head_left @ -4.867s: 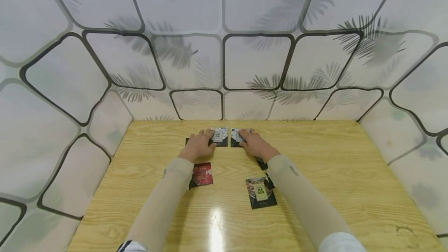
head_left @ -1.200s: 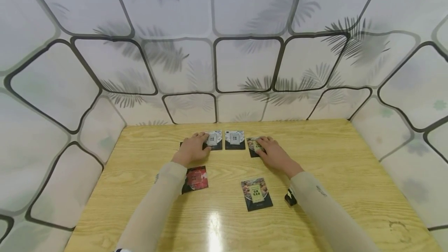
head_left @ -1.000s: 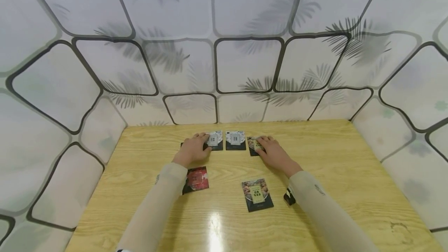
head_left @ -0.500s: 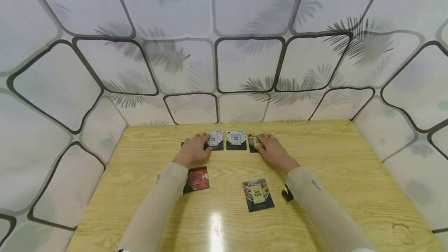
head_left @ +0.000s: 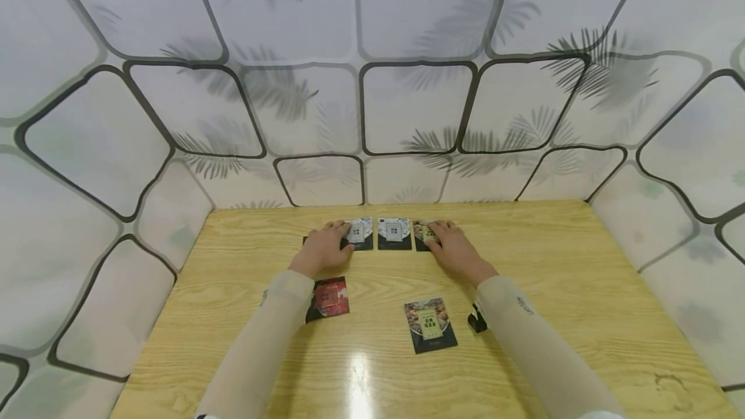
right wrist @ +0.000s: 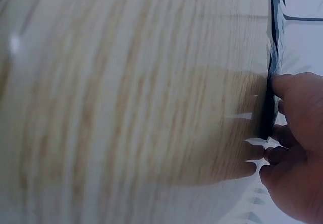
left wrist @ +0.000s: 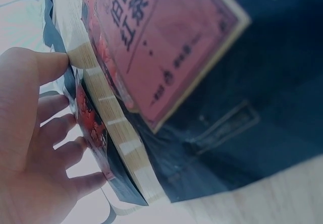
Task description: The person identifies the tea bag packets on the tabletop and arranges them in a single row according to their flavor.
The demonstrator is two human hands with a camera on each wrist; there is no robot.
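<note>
My left hand [head_left: 324, 247] lies over the left end of a row of tea sachets at the back of the table. Its fingertips touch a red-and-black sachet [left wrist: 91, 117] in the left wrist view and a white-and-black sachet [head_left: 361, 234] in the head view. A second white-and-black sachet [head_left: 394, 233] comes after it. My right hand [head_left: 458, 252] rests its fingers on a sachet with a yellow-green label [head_left: 422, 231] at the right end, partly covered. In the right wrist view, the thumb touches that sachet's dark edge [right wrist: 267, 115].
Closer to me lie a red sachet [head_left: 332, 297], partly behind the left sleeve, and another yellow-green-labelled sachet [head_left: 431, 325]. A small black object [head_left: 477, 320] shows beside the right sleeve. A patterned fabric wall [head_left: 407, 176] borders the back of the wooden table [head_left: 547, 264].
My right hand has gone from the second white-and-black sachet to the yellow-green-labelled one, now in the row. Lately that sachet has shifted slightly back and straightened. The left hand stays in place.
</note>
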